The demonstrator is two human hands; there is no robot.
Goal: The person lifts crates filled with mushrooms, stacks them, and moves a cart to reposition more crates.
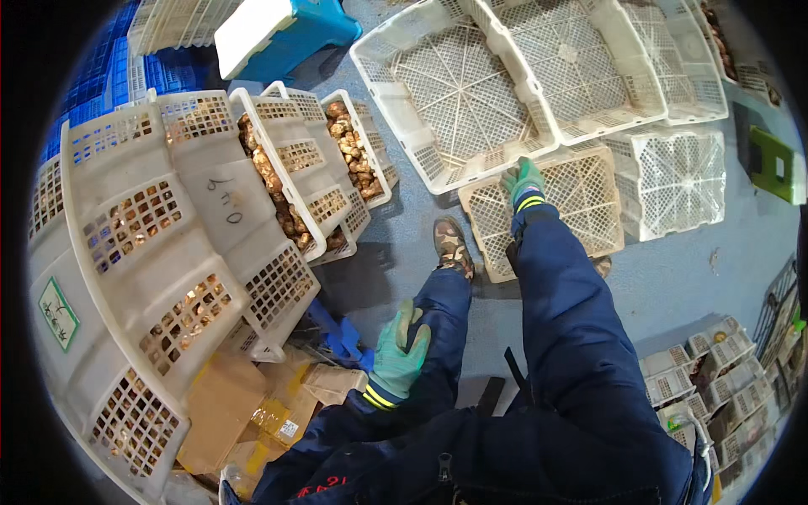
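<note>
My right hand (522, 177), in a green knit glove, reaches to the near rim of an empty white plastic crate (464, 95). Its fingers overlap the rim; whether they are closed on it I cannot tell. Beneath that hand lies a yellowish plastic crate (581, 196), its lattice face showing. My left hand (399, 353), gloved alike, hangs over my left leg with fingers apart and nothing in it. Beside the first crate is a second empty white crate (562, 57). Left of me, stacked white crates (221, 189) hold brown, knobbly roots or tubers (356, 151).
A white crate (678, 183) stands on the right, a green plastic stool (773, 165) beyond it. A blue stool with a white top (287, 38) is at upper left. Cardboard boxes (221, 404) lie at lower left. More filled crates (719, 379) are at lower right.
</note>
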